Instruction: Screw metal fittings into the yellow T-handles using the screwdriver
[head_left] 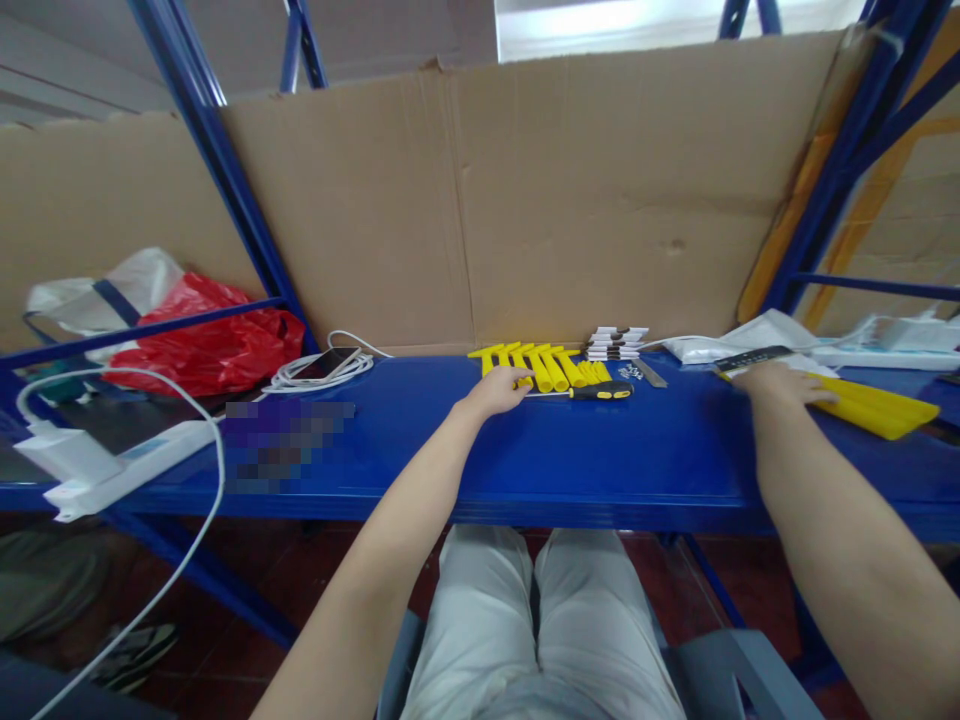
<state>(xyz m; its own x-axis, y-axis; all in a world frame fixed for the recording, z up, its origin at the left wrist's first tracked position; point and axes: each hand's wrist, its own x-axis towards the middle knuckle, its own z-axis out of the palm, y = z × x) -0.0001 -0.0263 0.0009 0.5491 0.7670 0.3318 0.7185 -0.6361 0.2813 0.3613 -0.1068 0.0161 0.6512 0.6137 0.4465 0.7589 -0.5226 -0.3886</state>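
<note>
My left hand (498, 391) is at the left end of a row of yellow T-shaped plastic handles (551, 370), its fingers curled round the lower end of one. A screwdriver (602, 391) with a yellow-and-black grip lies just right of that hand, its shaft pointing toward it. Farther right, my right hand (784, 383) lies with fingers stretched over a group of longer yellow plastic pieces (885, 405). Beside its wrist is a flat black-and-white packet (754, 358). The palm hides what it touches underneath.
Small stacked white-and-black packs (615, 343), loose screws (630, 371) and a flat metal strip (651, 373) lie behind the screwdriver. A coiled white cable (319, 372), red plastic bag (217, 340) and white power strip (142, 465) are at left. Cardboard (600, 200) backs the blue table (600, 460).
</note>
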